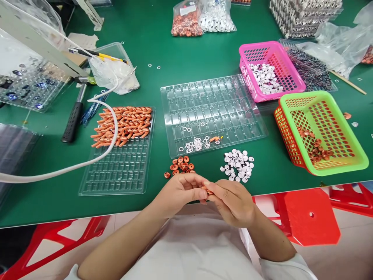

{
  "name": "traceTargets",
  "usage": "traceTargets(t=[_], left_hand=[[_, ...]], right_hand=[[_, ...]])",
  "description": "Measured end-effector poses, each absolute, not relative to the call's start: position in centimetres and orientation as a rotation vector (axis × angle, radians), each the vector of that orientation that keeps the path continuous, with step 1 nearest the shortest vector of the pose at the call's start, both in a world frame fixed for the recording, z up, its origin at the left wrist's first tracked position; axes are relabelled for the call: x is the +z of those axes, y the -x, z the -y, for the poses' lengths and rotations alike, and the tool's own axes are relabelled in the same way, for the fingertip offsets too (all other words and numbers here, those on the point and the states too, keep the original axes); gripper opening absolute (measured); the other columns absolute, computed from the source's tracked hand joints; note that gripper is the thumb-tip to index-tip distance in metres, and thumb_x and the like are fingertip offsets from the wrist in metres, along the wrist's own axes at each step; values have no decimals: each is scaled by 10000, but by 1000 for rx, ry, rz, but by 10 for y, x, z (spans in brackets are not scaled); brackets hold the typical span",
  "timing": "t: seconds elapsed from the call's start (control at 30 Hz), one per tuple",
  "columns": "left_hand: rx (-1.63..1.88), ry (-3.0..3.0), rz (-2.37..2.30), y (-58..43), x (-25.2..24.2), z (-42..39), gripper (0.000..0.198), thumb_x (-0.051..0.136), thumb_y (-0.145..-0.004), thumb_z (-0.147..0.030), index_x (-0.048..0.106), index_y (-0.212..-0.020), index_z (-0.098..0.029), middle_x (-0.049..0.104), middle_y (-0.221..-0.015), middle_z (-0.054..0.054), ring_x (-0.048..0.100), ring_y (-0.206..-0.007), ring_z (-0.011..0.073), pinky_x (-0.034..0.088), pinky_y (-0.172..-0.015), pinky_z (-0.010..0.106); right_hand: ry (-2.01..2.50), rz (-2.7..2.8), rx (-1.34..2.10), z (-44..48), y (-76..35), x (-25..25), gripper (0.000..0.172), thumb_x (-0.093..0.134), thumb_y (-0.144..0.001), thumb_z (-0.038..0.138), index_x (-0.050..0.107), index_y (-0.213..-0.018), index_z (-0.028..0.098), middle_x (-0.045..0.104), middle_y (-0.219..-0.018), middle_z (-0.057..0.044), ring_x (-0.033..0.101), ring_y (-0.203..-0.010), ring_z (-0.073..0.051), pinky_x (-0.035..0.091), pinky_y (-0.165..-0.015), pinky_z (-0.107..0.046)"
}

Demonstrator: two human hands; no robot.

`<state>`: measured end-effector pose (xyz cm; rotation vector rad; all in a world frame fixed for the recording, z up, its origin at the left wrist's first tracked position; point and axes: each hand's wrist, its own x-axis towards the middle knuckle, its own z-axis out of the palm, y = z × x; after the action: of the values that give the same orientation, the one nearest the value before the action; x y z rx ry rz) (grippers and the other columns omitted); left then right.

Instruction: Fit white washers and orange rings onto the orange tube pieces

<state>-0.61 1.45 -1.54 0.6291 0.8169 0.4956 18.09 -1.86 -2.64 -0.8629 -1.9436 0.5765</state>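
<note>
Close to the table's front edge, my left hand [183, 190] and my right hand [234, 200] meet, fingertips pinched on a small copper-coloured part [207, 191]. Most of this part is hidden by the fingers. Just beyond my left hand lies a loose pile of round copper-coloured caps [181, 165]. Past my right hand is a heap of small white discs [239, 165], some with dark marks. Behind both piles, a clear moulded tray [210, 103] carries thin white rings [197, 144] and an orange piece [214, 139] near its front edge.
On the left, another clear tray [116, 171] has rows of copper-coloured parts [125, 124], crossed by a white hose [72, 167]. A hammer [74, 116] lies beyond it. At right stand a pink basket [253, 87] of white discs and a green basket [346, 163] with copper-coloured caps.
</note>
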Motion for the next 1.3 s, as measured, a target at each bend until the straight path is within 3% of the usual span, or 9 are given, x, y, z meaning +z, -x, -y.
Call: traceTargets(t=[0.5, 0.77, 1.1, 1.3], left_hand=[[551, -642, -759, 5, -15, -9, 177, 765, -747, -280, 726, -823, -124, 646, -680, 26, 567, -591, 104, 487, -545, 212], [611, -490, -739, -3, -14, -5, 244, 804, -680, -338, 729, -753, -118, 621, -626, 13, 514, -535, 84, 411, -491, 182], [636, -453, -777, -8, -14, -2, 253, 787, -687, -340, 737, -788, -113, 588, -636, 19, 465, -537, 79, 395, -516, 191], [662, -452, -763, -7, -16, 3, 274, 787, -699, -366, 723, -776, -111, 585, -635, 16, 472, -559, 85, 408, -561, 205]], right_hand=[[904, 1826, 693, 20, -176, -22, 334, 549, -899, 106, 574, -1229, 148, 612, -715, -23, 528, -595, -122, 458, -515, -229], [928, 1769, 747, 18, -169, -21, 328, 540, -915, 163, 570, -1241, 172, 605, -688, -8, 523, -595, -128, 471, -516, -234], [1020, 1694, 827, 22, -161, -28, 338, 464, -975, 343, 568, -1266, 206, 606, -780, -34, 548, -707, -154, 515, -594, -265], [972, 1721, 779, 22, -160, -28, 340, 438, -988, 271, 541, -1303, 196, 594, -759, -29, 524, -663, -145, 488, -559, -251]])
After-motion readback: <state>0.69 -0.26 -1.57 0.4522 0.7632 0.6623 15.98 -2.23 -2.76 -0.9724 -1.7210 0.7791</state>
